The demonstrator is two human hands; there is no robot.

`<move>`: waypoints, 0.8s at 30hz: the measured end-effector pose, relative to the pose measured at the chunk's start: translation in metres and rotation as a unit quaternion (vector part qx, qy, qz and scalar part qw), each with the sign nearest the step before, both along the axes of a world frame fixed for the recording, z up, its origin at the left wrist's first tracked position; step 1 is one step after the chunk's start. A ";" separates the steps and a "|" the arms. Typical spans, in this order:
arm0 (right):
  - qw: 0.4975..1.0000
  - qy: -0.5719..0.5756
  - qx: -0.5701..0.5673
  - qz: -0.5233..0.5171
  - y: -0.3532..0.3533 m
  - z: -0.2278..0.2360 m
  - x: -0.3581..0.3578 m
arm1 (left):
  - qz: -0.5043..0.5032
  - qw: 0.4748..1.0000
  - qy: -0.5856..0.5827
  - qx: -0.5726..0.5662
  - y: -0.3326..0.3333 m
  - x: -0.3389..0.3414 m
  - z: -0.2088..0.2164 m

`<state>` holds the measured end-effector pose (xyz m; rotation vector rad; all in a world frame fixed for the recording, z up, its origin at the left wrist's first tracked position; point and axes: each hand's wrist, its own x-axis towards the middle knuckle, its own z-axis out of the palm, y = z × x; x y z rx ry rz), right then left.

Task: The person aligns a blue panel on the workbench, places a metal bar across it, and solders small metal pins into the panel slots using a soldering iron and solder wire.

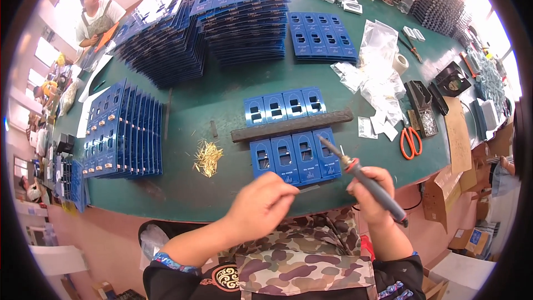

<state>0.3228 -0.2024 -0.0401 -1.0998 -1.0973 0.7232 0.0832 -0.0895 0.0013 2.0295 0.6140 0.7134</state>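
My right hand (pixel 373 193) grips a soldering iron (pixel 377 191) by its dark grey handle. The iron slants up and to the left, its tip over the right side of a blue circuit board panel (pixel 293 158). Across the middle of that panel lies a dark bar (pixel 291 126). The panel has several rectangular cutouts in two rows. Close to its front edge, my left hand (pixel 256 204) is closed with the fingers drawn together; whatever they hold is hidden. A loose pile of thin gold-coloured pins (pixel 207 159) lies left of the panel.
Tall stacks of blue panels (pixel 244 28) stand at the back; more panels (pixel 125 133) stand upright at left. On the right are plastic bags (pixel 380 72), orange-handled scissors (pixel 411 143), a parts box (pixel 423 108) and a black fan (pixel 452 80). A person (pixel 97 19) sits far left.
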 end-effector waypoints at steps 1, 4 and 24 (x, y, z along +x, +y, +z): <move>1.000 0.011 0.004 0.003 -0.001 0.003 0.009 | 0.024 0.999 -0.007 0.025 0.008 -0.004 0.000; 1.000 0.004 0.003 -0.002 -0.001 0.008 0.028 | 0.062 0.997 -0.015 0.036 0.022 -0.022 0.000; 0.991 0.125 0.018 -0.041 0.012 -0.004 0.041 | 0.112 0.993 -0.017 -0.033 0.025 -0.025 -0.013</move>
